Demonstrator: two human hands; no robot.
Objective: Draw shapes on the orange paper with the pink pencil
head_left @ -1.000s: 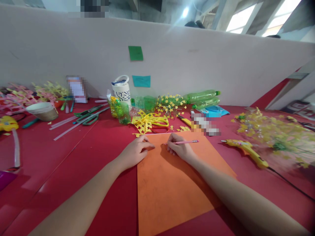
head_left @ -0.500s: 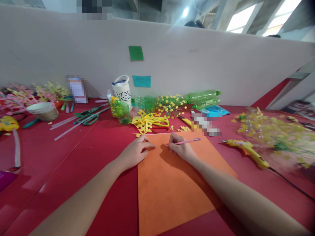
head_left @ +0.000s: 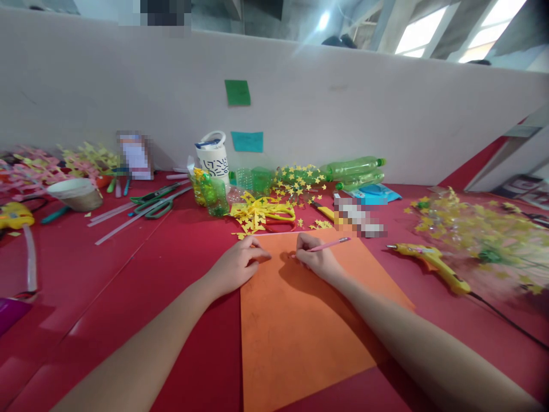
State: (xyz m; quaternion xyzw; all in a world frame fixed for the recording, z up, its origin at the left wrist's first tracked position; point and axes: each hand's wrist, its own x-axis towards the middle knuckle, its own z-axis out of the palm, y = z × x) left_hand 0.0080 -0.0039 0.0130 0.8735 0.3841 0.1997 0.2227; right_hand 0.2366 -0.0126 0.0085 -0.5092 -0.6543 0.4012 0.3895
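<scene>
Orange paper sheet lies flat on the red desk, mid-desk, running to the near edge. Left hand sits at the sheet's far left corner; fingers loosely curled, tips pressing on the paper, nothing gripped. Right hand rests on the sheet near its far edge; fingers pinched closed around a pink pencil. Pencil tip is down on the paper, hidden behind the hand, and its back end points toward the desk's right side. Hands near each other, not touching.

Just beyond the sheet: heap of yellow paper stars. Yellow glue gun lies to the right of the sheet, apart from it. Green scissors toward the far left. Green plastic bottles lie on their sides along the far edge.
</scene>
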